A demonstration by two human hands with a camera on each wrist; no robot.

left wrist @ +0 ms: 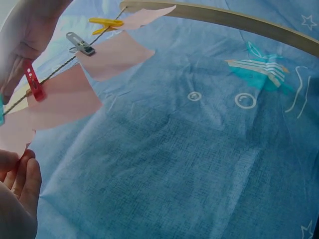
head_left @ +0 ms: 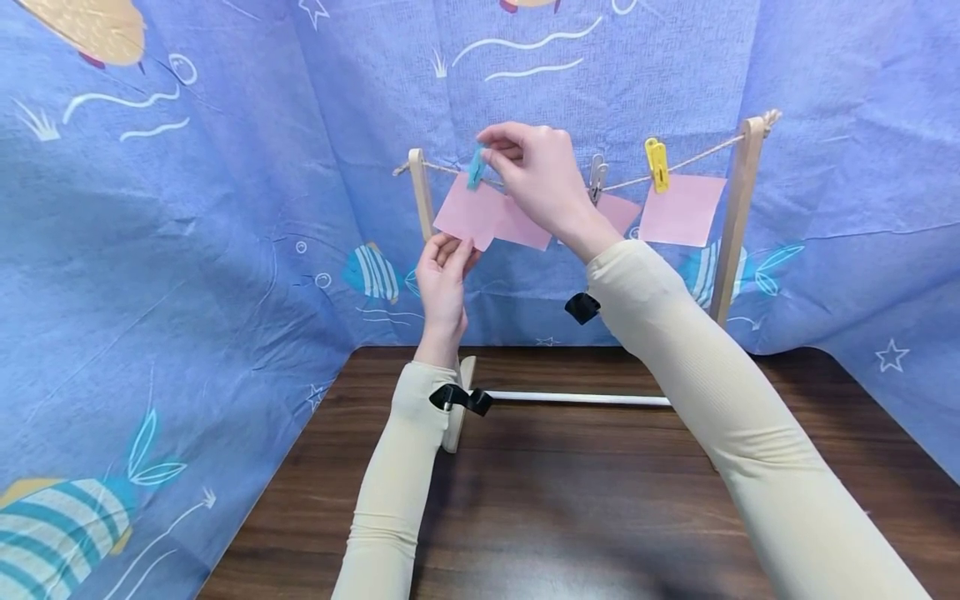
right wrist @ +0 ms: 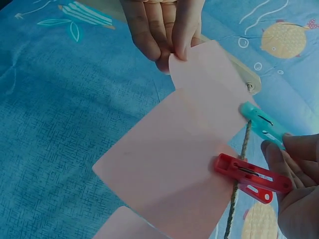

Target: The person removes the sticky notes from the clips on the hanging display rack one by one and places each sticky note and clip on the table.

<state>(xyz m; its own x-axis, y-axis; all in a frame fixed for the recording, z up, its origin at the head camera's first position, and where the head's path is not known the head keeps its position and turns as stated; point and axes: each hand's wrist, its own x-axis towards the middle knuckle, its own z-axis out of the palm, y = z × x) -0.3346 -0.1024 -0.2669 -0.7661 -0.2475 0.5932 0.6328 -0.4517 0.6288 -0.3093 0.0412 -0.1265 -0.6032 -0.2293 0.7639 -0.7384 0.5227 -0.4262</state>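
In the head view my right hand pinches a teal clothespin between thumb and fingers. The clothespin sits at the top edge of a pink paper square, on the rope at its left part. My left hand holds the lower corner of that same paper between thumb and fingers. Beside it, partly overlapped, a second pink paper hangs from a red clothespin, which my right hand hides in the head view. The rope runs behind the right hand.
Farther right, a grey clothespin and a yellow clothespin hold more pink papers. Wooden posts carry the rope at both ends. A white rod joins the stand low down, above a dark wooden table. Blue patterned cloth surrounds it.
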